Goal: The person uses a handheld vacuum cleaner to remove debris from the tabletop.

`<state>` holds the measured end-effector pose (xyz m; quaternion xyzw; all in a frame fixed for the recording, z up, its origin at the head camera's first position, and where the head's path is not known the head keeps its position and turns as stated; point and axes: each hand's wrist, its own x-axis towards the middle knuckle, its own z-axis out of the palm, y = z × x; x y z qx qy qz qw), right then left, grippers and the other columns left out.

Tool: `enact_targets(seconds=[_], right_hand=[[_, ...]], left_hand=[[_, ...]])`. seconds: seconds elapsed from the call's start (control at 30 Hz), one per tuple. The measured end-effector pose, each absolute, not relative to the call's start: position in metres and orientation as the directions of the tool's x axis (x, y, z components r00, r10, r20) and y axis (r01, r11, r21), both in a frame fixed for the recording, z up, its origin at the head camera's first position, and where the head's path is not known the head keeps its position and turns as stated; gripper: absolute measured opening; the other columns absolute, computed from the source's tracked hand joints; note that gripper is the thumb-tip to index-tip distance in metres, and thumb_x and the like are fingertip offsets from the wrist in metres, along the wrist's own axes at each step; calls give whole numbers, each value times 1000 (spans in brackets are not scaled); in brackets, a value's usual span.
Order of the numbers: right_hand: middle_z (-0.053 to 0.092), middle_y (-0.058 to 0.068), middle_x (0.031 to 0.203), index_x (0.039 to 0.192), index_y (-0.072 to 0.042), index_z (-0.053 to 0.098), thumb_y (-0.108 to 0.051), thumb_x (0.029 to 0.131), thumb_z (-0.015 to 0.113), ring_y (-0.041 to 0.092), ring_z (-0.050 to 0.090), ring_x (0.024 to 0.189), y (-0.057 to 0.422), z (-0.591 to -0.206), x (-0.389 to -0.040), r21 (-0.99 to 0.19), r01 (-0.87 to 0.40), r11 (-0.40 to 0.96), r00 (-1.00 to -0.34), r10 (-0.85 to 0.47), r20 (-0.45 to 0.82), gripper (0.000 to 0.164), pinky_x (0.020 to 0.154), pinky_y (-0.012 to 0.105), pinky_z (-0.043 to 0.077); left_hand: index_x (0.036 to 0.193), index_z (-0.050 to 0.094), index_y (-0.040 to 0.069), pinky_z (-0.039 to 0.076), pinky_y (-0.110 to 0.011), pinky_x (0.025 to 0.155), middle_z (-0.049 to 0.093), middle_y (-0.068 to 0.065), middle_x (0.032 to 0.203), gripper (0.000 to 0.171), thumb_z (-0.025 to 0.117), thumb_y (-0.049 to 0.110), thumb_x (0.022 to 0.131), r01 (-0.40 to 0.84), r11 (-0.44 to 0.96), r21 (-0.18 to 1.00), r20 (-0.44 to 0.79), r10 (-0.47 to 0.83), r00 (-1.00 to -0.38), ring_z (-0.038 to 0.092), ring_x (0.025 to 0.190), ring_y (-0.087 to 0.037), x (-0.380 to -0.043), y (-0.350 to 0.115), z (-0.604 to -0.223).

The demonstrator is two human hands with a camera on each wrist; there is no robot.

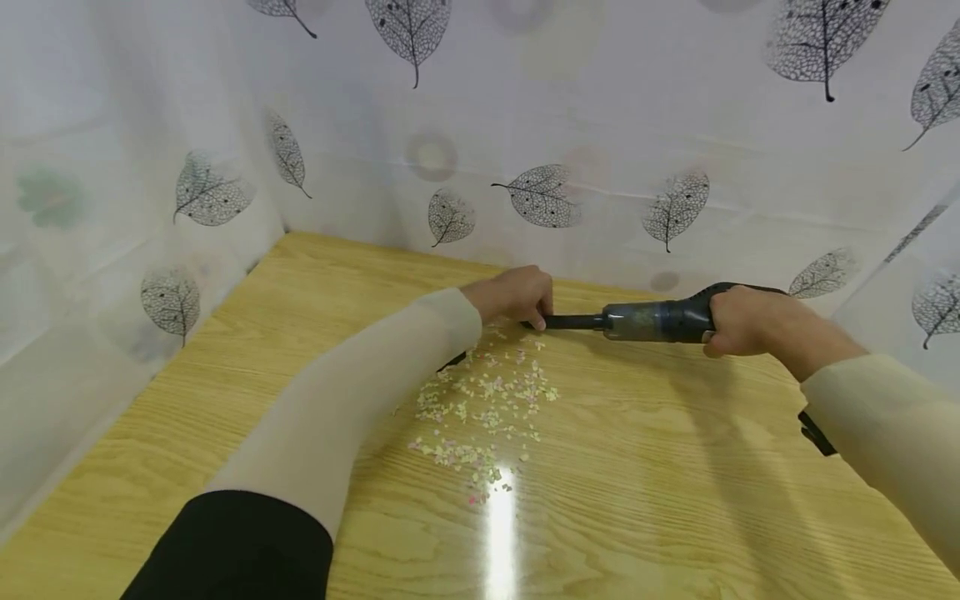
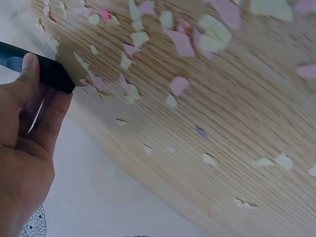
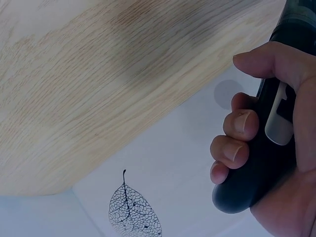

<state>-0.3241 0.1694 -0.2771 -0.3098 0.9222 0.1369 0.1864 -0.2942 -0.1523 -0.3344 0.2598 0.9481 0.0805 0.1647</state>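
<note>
A black handheld vacuum cleaner (image 1: 637,322) with a clear dust cup lies level just over the table's far part. My right hand (image 1: 757,325) grips its handle, and in the right wrist view the fingers curl round the dark handle (image 3: 247,182). At the other end my left hand (image 1: 517,296) pinches the narrow nozzle. The left wrist view shows thumb and fingers on the nozzle tip (image 2: 54,74), which points at the scraps. Many small paper scraps (image 1: 487,408), yellowish and pink, are spread over the wood nearer to me.
The wooden table (image 1: 637,500) meets a pale curtain (image 1: 360,167) with leaf prints along its back and left edges. Black wrist straps show under both forearms, and the left sleeve (image 1: 360,367) hides part of the table.
</note>
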Motion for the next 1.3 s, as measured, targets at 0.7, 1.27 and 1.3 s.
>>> enact_targets(seconds=[0.7,1.27,1.3], right_hand=[[59,6,73,76,-7,60,-30,77,68,22,52,63,152,-277,-318,133,-623,771,-741,-526,-418,24,61,39,45],[60,7,76,80,-6,63,-30,78,67,23,53,66,137,-278,-312,124,-617,777,-738,-516,-436,25,62,40,46],[60,7,76,80,-6,63,-30,78,67,23,53,66,136,-278,-311,126,-618,776,-738,-518,-433,24,62,40,46]], left_hand=[[109,78,14,52,-30,96,76,-2,109,24,77,27,89,474,847,239,-252,526,-812,69,104,-18,-289,-172,-334],[112,77,13,52,-31,97,75,-3,111,26,77,25,89,466,852,237,-246,517,-820,69,104,-19,-283,-185,-335],[112,76,13,52,-31,97,75,-4,112,26,77,25,89,466,852,239,-244,517,-820,69,104,-19,-283,-186,-335]])
